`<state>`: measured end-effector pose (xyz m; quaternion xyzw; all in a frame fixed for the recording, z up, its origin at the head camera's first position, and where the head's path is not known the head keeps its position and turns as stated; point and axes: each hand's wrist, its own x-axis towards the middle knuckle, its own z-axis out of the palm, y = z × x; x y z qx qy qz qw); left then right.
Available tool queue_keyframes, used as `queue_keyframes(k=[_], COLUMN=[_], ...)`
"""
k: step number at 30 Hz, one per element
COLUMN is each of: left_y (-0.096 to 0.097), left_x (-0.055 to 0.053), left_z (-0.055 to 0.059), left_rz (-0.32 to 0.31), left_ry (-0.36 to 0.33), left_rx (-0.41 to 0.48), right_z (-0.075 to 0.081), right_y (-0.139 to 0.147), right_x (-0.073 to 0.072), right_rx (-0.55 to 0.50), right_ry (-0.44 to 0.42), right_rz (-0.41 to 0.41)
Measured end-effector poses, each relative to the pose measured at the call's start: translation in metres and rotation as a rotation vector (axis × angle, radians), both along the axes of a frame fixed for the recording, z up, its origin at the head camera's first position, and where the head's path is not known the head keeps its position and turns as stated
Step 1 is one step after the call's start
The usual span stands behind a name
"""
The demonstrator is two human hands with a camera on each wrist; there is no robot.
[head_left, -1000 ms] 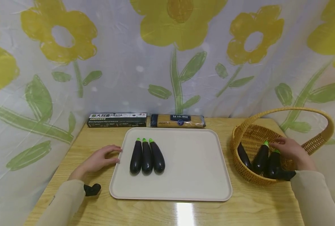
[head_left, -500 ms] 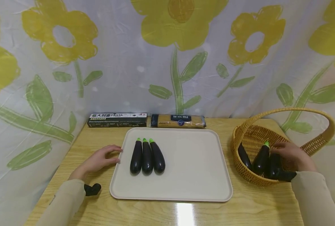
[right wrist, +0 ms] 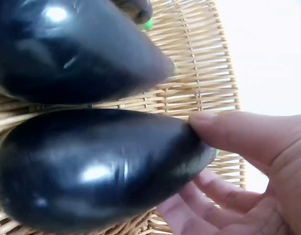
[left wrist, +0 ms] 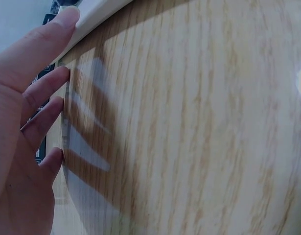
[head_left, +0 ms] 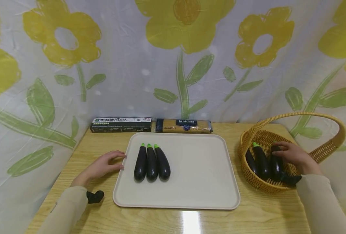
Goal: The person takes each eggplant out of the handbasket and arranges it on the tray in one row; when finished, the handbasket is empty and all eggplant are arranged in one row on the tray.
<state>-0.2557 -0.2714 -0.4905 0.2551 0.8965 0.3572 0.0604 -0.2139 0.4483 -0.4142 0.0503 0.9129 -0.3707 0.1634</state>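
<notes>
My right hand [head_left: 297, 157] reaches into the wicker basket [head_left: 256, 182] and grips the stem end of an eggplant [right wrist: 101, 169], thumb on top and fingers beneath, in the right wrist view. Beside it in the basket lie a second eggplant [head_left: 262, 162] and a third, partly hidden eggplant [head_left: 250, 164] by the left wall. Three eggplants [head_left: 152, 164] with green stem ends lie side by side on the left half of the white tray [head_left: 202, 172]. At the tray's left edge, my left hand [head_left: 103, 165] rests with its fingers relaxed, thumb near the rim.
Along the back of the wooden table [head_left: 149, 221] stand a dark pasta box [head_left: 121, 125] and a spaghetti pack [head_left: 183, 125]. The basket's tall handle [head_left: 304, 113] arches over the right hand. A flowered cloth [head_left: 126, 65] hangs behind.
My right hand has shifted left in the basket and now grips the nearest eggplant. That eggplant and its neighbour have moved left. The left hand and tray stay still.
</notes>
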Motion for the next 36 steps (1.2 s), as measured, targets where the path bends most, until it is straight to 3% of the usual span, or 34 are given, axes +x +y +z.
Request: queue_keyframes(k=[8,13,19,28,36], left_y=[-0.001,-0.001,-0.001,0.000,0.000], left_x=[-0.001,-0.001,-0.001,-0.001,0.000], left_z=[-0.001,-0.001,-0.001,0.000,0.001], left_rz=[0.000,-0.005,-0.004,0.001,0.003], left_ry=[-0.008,0.000,-0.006,-0.012,-0.009], left_rx=[0.000,0.003,-0.002,-0.001,0.000], right_z=[-0.002,-0.002,-0.004,0.000,0.020], right_y=[0.000,0.001,0.000,-0.003,-0.015], right_x=[0.001,0.005,0.007,0.008,0.010], right_rx=[-0.126,-0.238,-0.309,-0.226,-0.069], right_ry=[0.000,-0.092,-0.197,-0.157,0.040], right_rz=[0.035,0.077,0.060,0.103,0.193])
